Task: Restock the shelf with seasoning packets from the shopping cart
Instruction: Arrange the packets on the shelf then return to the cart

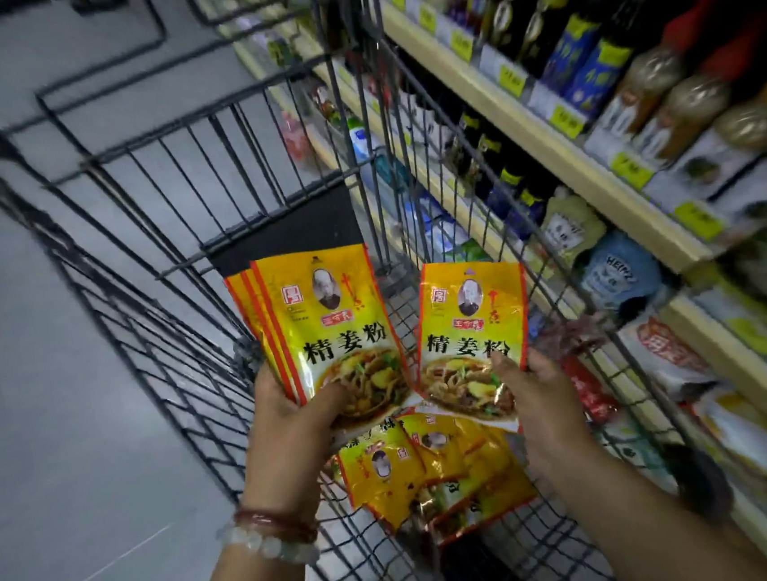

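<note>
My left hand (290, 411) grips a fanned stack of yellow seasoning packets (328, 323) by their lower edge, above the shopping cart (143, 248). My right hand (539, 397) pinches a single yellow packet (469, 329) at its lower right corner, held upright beside the stack. Several more yellow packets (436, 472) lie in a loose pile on the cart's wire floor, directly below both hands. The packets are yellow with red borders, a portrait and a food picture.
Shelves (560, 156) run along the right, close to the cart's side, stocked with dark sauce bottles (529, 28), jars (692, 110) and pouches (623, 272). Yellow price tags line the shelf edges. Grey floor (33, 417) lies to the left of the cart.
</note>
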